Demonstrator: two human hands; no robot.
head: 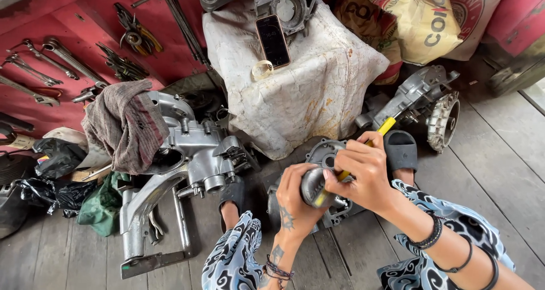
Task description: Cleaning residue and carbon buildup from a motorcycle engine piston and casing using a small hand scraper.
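- A round grey metal part [313,186] is held in the left hand [295,202], with the fingers curled tight around it.
- A tool with a yellow handle [386,125] is gripped by the right hand [363,173], which is closed around it.
- The tool's tip is pressed against the round metal part, between the two hands.
- Just under the hands, a flat grey engine cover [326,154] can be seen on the wooden floor [499,171].
- Black sandals [400,150] are worn on the feet, one on each side of the cover.
- To the left, a big silver engine case [198,154] is lying on the floor, and a striped rag [125,125] is draped over it.
- Behind the hands, a block covered with a white sack [306,85] is standing, and a phone [273,40] is leaned on top of it.
- A second grey engine piece [420,100] is lying to the right, near the sack.
- Wrenches [51,63] are laid out on a red board [85,23] at the far left.
- Yellow and white bags [420,17] are piled at the back right.
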